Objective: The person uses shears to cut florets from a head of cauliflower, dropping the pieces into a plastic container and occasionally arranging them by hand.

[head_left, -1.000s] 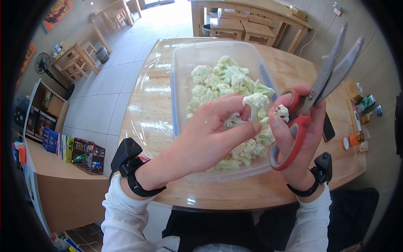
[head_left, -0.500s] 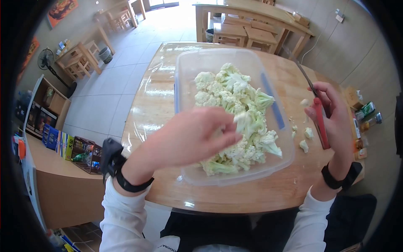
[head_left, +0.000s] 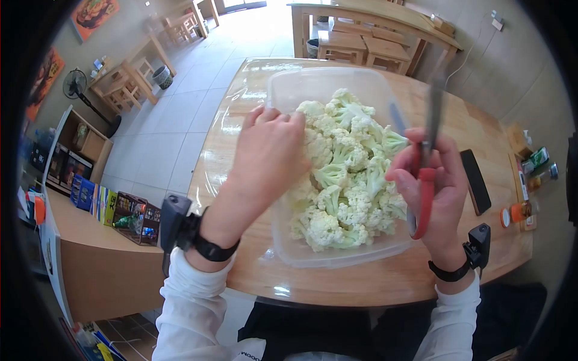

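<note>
Cut cauliflower florets (head_left: 337, 198) are heaped in a clear plastic container (head_left: 328, 260) on the wooden table. My left hand (head_left: 271, 147) is at the container's left rim, back of the hand up, fingers bent downward. Its fingertips are hidden, so whether it grips the rim or a floret cannot be seen. My right hand (head_left: 442, 186) is closed around red-handled scissors (head_left: 426, 192) above the container's right side. The scissors' grey blades point up and away, smeared by motion. Florets lie just left of that hand.
A black phone (head_left: 475, 182) lies right of my right hand. Bottles and jars (head_left: 536, 165) stand along the table's right edge. On the left is a counter (head_left: 114, 265) with books and a dark basket (head_left: 135, 216). Stools and another table (head_left: 367, 15) stand beyond.
My left hand has moved from over the florets to the container's left rim. My right hand has brought the scissors leftward to the container's right side. The phone has come into view.
</note>
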Motion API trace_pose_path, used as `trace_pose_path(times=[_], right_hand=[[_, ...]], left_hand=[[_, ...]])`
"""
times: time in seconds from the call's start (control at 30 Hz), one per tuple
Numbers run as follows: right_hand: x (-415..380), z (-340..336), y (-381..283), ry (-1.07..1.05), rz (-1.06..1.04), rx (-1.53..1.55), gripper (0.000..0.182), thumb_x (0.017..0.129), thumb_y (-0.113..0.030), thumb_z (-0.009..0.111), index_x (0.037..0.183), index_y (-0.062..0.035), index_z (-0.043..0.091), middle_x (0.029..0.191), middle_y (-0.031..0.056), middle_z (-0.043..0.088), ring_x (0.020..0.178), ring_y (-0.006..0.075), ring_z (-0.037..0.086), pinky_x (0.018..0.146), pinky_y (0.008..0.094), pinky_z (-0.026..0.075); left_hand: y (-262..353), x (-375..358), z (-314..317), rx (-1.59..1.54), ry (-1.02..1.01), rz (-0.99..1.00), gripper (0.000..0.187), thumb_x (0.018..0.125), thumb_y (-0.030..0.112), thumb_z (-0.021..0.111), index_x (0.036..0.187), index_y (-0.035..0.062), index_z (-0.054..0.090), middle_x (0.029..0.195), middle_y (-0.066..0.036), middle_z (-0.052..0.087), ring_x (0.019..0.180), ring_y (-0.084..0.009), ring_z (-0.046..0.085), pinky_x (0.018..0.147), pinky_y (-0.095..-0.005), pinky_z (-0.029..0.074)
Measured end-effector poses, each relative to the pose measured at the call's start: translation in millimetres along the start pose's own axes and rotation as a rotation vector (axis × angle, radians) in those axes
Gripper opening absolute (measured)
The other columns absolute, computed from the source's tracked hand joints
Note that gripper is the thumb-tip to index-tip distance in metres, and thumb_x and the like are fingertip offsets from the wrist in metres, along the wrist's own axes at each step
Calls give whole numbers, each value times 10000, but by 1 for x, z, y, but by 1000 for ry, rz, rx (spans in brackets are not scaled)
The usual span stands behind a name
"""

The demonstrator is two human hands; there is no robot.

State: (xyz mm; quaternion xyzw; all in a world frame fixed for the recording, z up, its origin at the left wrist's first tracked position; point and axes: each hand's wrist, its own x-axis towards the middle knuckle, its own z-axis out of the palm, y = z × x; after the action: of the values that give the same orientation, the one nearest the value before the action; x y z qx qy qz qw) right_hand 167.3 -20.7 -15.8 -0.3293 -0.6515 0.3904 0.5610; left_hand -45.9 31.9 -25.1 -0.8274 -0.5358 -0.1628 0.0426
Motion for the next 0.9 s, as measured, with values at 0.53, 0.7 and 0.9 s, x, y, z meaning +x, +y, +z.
trace_pose_path(times=[0.53, 0.7, 0.9], right_hand=[[0, -4, 1, 14, 52, -55, 422, 808, 42, 591, 1200, -10, 445, 811, 46, 560, 739, 67, 532, 662, 193, 429], [0, -9, 1, 92, 119, 59, 418, 815, 40, 588, 1204, -11, 444, 839, 51, 557, 774, 75, 535, 684, 199, 431], [2, -8, 7, 198, 92, 60, 455, 828, 17, 599, 1234, -20, 396, 893, 44, 547, 820, 69, 515, 735, 193, 429]], left_hand=[[-6, 28, 1, -472, 166, -168, 528, 641, 184, 675, 1087, -19, 480, 930, -217, 592, 800, -290, 636, 813, -347, 478], [-24, 31, -16, -1004, 37, -169, 546, 713, 256, 576, 1167, -21, 450, 1003, -159, 557, 865, -201, 583, 786, -302, 469], [-15, 28, -10, -1725, -456, -40, 533, 756, 211, 456, 1235, -19, 413, 1143, -122, 507, 1043, -188, 499, 913, -343, 407]])
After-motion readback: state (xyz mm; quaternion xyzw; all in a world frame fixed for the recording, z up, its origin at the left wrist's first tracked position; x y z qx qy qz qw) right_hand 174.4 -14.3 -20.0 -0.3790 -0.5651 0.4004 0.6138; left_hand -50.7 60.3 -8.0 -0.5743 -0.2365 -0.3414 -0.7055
